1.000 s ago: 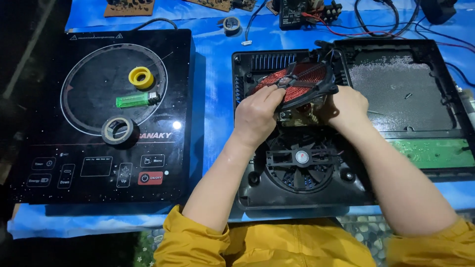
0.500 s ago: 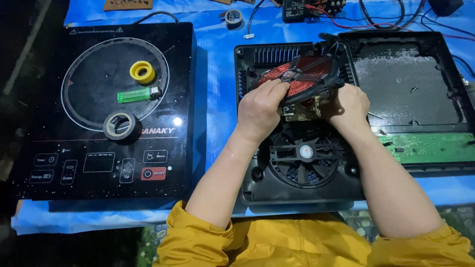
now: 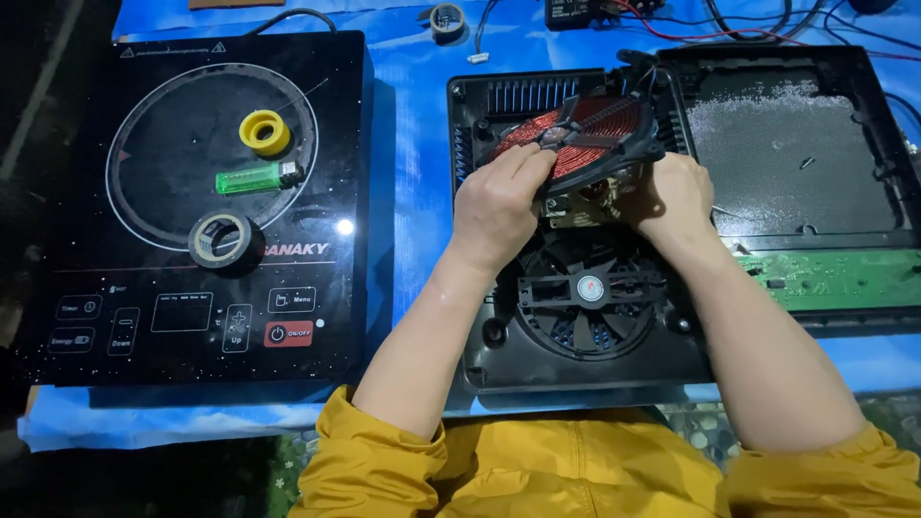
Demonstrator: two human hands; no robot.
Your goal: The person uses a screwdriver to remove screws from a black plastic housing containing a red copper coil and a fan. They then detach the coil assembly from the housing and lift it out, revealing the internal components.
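The left hand [image 3: 494,206] grips the near-left edge of a round copper induction coil [image 3: 576,134] on its black frame. The fingers curl tight over the rim. The right hand [image 3: 676,197] is closed on the coil's right side, from below. The coil is tilted up, its far edge higher, over the open black cooker base [image 3: 576,288]. Just under the coil sits a brown circuit board [image 3: 585,203], partly hidden. Nearer to the person, a round black fan [image 3: 590,293] sits in the base.

To the right lies the cooker's top cover [image 3: 796,144], turned upside down, and a green circuit board [image 3: 830,280] lies along its near edge.

To the left sits a whole black induction cooker [image 3: 201,201]. On its glass top rest a yellow tape roll [image 3: 265,132], a green lighter [image 3: 254,177] and a grey tape roll [image 3: 223,240]. Everything lies on a blue sheet [image 3: 408,173].
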